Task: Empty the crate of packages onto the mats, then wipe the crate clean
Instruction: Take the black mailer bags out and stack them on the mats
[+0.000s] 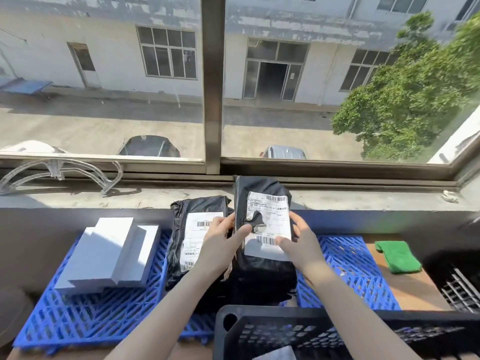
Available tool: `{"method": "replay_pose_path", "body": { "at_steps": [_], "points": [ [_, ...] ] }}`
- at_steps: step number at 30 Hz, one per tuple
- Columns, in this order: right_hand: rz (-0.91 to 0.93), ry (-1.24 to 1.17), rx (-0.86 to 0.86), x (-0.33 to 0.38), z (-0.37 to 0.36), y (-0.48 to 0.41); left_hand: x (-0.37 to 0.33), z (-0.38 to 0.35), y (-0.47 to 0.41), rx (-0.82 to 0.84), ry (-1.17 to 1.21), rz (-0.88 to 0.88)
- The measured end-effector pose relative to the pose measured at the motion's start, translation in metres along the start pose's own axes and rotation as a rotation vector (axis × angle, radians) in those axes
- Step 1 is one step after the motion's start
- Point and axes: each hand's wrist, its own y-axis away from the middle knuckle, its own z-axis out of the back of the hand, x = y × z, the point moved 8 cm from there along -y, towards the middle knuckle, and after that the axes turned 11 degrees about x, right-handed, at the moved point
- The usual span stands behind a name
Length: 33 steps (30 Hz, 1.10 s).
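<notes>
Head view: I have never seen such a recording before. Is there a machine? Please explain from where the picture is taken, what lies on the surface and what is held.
There is no machine here. A person wears one camera on the head. It looks forward and down, so you see that person's own arms. The left hand and the right hand grip a black package with a torn label. They hold it upright, with the thumbs on its front. To its left lies a second package. White boxes are stacked on the left mat, which is blue, as is the right mat. Further right lies a green cloth. The black crate stands nearest to the camera, and something white shows inside it. Behind everything is a window.
</notes>
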Motion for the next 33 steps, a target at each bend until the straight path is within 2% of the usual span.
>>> {"method": "replay_pose_path", "body": {
  "at_steps": [3, 8, 15, 19, 22, 25, 28, 33],
  "points": [
    [-0.035, -0.013, 0.002, -0.018, -0.003, -0.004, 0.022, -0.009, -0.001, 0.034, -0.073, 0.021],
    [-0.111, 0.048, 0.044, -0.044, -0.014, -0.019, 0.052, -0.014, -0.007, -0.024, -0.293, 0.089],
    [-0.098, 0.136, 0.149, -0.05, -0.033, -0.027, 0.048, -0.023, -0.008, -0.075, -0.638, -0.025],
    [-0.088, 0.125, 0.192, -0.05, -0.036, -0.025, 0.05, -0.019, 0.0, -0.172, -0.625, -0.125],
    [-0.071, 0.121, 0.112, -0.046, -0.032, -0.02, 0.047, -0.011, 0.009, -0.239, -0.624, -0.189],
    [-0.025, 0.239, 0.006, -0.038, -0.026, -0.016, 0.047, -0.007, 0.015, -0.174, -0.632, -0.22],
    [-0.028, 0.321, -0.021, -0.031, -0.025, -0.01, 0.049, -0.009, 0.022, -0.071, -0.739, -0.22],
    [-0.041, 0.417, 0.115, -0.026, -0.044, -0.002, 0.057, -0.007, 0.032, 0.026, -0.92, -0.143]
  ]
}}
